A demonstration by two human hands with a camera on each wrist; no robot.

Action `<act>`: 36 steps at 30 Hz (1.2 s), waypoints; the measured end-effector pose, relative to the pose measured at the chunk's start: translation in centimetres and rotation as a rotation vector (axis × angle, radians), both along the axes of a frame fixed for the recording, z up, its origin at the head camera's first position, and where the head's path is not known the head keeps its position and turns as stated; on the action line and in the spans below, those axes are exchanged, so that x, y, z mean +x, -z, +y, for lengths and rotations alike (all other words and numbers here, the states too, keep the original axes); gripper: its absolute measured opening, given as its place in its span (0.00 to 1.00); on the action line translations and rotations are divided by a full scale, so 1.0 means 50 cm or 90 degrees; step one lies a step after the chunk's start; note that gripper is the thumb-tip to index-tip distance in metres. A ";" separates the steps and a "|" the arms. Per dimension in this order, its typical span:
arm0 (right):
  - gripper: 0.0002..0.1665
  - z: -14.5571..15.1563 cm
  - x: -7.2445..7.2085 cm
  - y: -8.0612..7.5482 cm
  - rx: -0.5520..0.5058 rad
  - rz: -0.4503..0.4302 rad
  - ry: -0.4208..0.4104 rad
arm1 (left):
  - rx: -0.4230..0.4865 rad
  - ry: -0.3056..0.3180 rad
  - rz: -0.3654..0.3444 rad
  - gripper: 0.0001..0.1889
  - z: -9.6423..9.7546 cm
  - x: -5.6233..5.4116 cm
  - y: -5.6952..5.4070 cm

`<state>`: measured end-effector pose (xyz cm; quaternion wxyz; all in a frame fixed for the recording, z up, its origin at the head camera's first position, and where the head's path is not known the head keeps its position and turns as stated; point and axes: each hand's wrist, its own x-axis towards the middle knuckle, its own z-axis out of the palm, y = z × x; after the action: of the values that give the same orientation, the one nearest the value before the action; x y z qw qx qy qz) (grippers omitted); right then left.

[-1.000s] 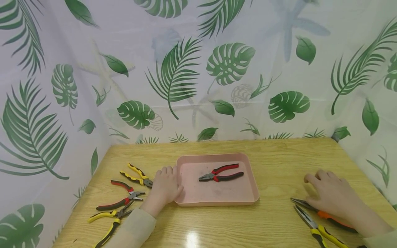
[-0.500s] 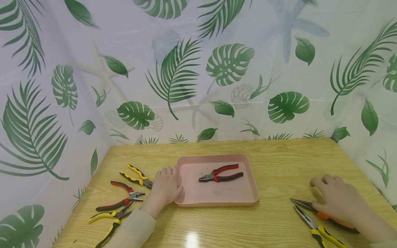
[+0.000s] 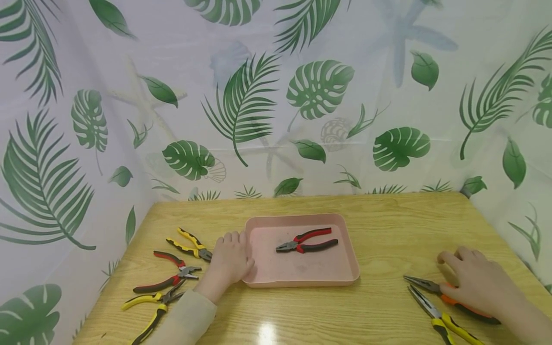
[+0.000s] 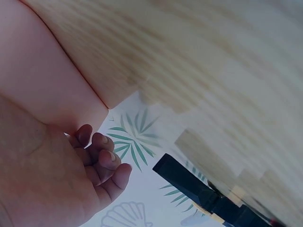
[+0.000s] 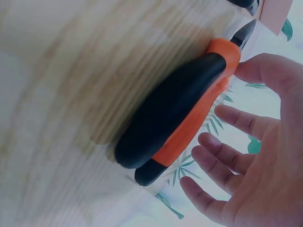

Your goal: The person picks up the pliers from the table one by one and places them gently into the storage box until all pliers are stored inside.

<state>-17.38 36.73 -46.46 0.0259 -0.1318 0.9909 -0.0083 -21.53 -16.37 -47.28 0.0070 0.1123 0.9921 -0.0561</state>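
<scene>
My left hand [image 3: 230,258] holds the left side of a pink tray [image 3: 302,283], its thumb over the rim. In the left wrist view its fingers [image 4: 110,161] are loosely curled beside the tray wall [image 4: 52,61]. Inside the tray lie red-and-black combination pliers [image 3: 307,241]. My right hand [image 3: 480,282] hovers over orange-and-black needle-nose pliers [image 3: 465,308] on the table. The right wrist view shows its fingers [image 5: 222,168] spread apart from the handles [image 5: 177,109], with the thumb at or close to the tool's neck; contact is unclear. Yellow-and-black long-nose pliers [image 3: 431,306] lie alongside.
Left of the tray, on the wooden table [image 3: 388,215], lie yellow-and-black pliers [image 3: 189,243], red-and-black pliers [image 3: 172,275] with spread handles, and another yellow-and-black pair [image 3: 155,306]. A leaf-patterned cloth [image 3: 267,115] stands behind the table.
My right hand has drawn back slightly to the right and toward me, over the orange-handled pliers. The left hand, tray and pliers stay where they were.
</scene>
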 end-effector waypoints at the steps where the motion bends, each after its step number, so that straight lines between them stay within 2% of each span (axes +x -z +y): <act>1: 0.28 0.001 0.001 0.001 -0.001 0.000 0.002 | -0.001 0.001 0.002 0.22 0.000 0.000 0.000; 12: 0.25 0.014 0.013 0.012 -0.019 0.010 0.001 | 0.000 0.003 0.001 0.23 0.000 0.000 0.003; 16: 0.25 0.017 0.019 0.012 -0.021 0.000 0.001 | -0.009 0.005 0.003 0.23 -0.001 -0.003 0.009; 26: 0.24 0.016 0.034 0.003 -0.034 -0.040 -0.011 | -0.006 0.001 0.000 0.24 0.000 -0.004 0.007; 36: 0.21 0.028 0.038 0.007 -0.042 -0.027 -0.019 | -0.001 0.004 0.011 0.25 -0.005 -0.006 0.015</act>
<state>-15.47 38.12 -46.82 0.0430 -0.1470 0.9873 -0.0431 -21.85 -16.62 -48.04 -0.0020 0.1147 0.9917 -0.0577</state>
